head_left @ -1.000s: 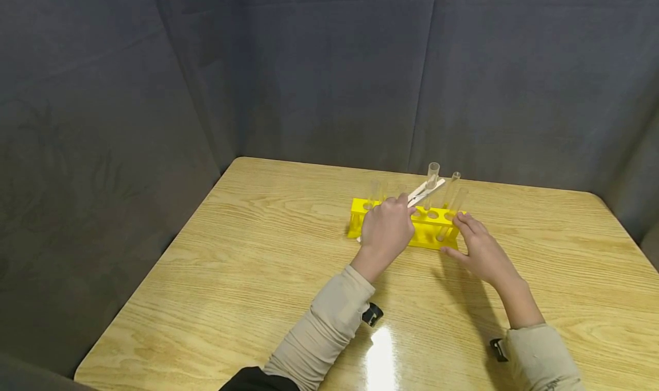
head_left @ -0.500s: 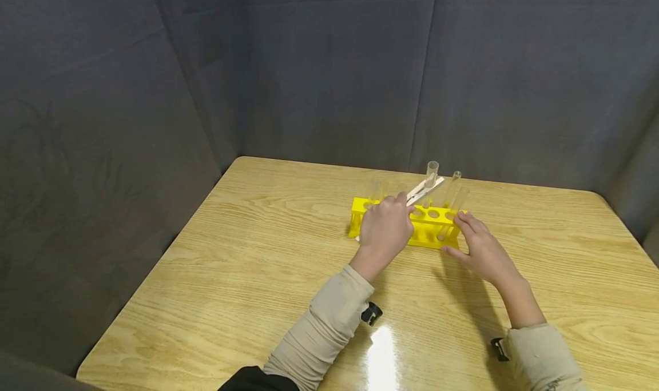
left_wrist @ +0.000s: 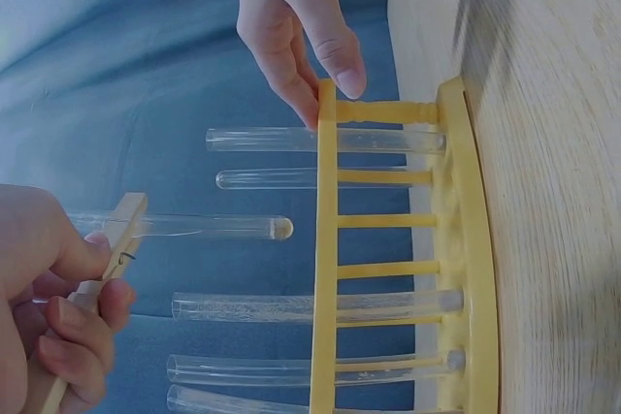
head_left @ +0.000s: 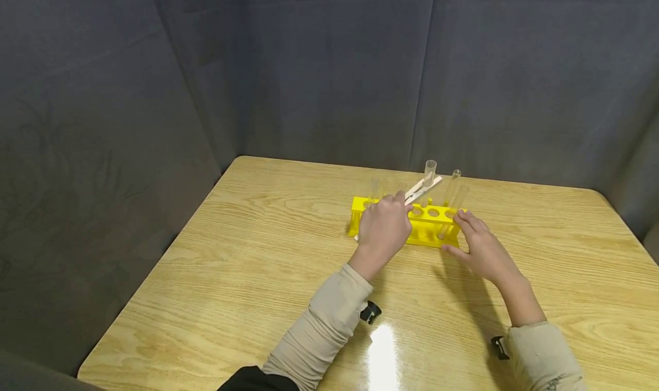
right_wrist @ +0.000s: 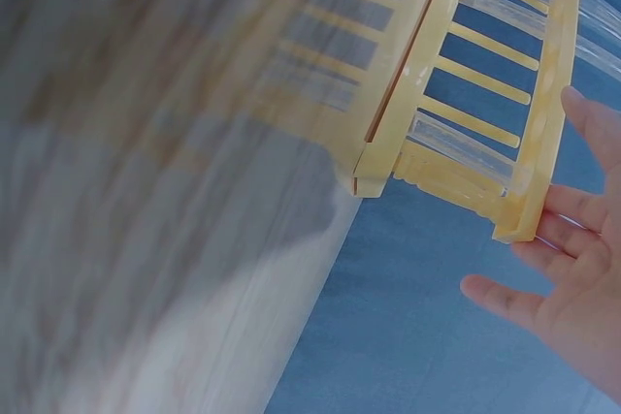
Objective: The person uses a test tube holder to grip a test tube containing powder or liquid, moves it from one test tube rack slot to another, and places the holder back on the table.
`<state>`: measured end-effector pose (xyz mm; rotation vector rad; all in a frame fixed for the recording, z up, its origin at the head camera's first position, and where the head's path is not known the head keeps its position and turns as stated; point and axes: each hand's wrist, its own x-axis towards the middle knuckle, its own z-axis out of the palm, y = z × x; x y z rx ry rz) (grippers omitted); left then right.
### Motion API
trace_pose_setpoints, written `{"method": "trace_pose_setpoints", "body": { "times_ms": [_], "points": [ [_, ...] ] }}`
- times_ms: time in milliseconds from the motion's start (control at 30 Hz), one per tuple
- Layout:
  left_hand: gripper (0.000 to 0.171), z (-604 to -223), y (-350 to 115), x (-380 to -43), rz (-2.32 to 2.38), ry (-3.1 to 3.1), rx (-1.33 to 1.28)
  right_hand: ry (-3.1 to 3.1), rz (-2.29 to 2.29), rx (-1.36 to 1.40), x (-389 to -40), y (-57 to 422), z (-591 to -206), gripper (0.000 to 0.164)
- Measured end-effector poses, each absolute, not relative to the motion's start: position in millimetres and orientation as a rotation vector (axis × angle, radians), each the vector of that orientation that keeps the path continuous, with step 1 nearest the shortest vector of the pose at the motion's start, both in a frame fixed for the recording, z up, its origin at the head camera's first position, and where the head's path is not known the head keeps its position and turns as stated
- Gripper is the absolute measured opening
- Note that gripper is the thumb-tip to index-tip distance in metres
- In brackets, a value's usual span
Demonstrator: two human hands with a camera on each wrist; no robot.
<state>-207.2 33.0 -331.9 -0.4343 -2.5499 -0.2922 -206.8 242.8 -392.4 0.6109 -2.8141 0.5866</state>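
My left hand grips a wooden test tube clamp, its fingers curled round the handle. Held in the clamp's jaws is a clear test tube; its rounded bottom hangs above the top plate of the yellow test tube rack, apart from it. At the rack's right end my right hand rests its fingers against the top plate, with the thumb held out away from it. Part of the rack is hidden behind the left hand in the head view.
Several other clear tubes stand in the rack, among them a tube at the right end and a tube further left. One narrow tube has its rounded end up. The wooden table meets dark curtains behind.
My left hand has shifted slightly left with the clamp and its test tube. My right hand has stayed at the rack's end.
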Motion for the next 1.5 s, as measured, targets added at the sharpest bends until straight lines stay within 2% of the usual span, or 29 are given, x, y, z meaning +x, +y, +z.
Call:
{"method": "trace_pose_setpoints", "body": {
  "times_ms": [1500],
  "points": [
    [0.020,-330.1,32.3,-203.8,-0.269,-2.611,-0.395,-2.855,0.575,0.588,-207.6,244.3,-390.7,0.069]
  ]
}}
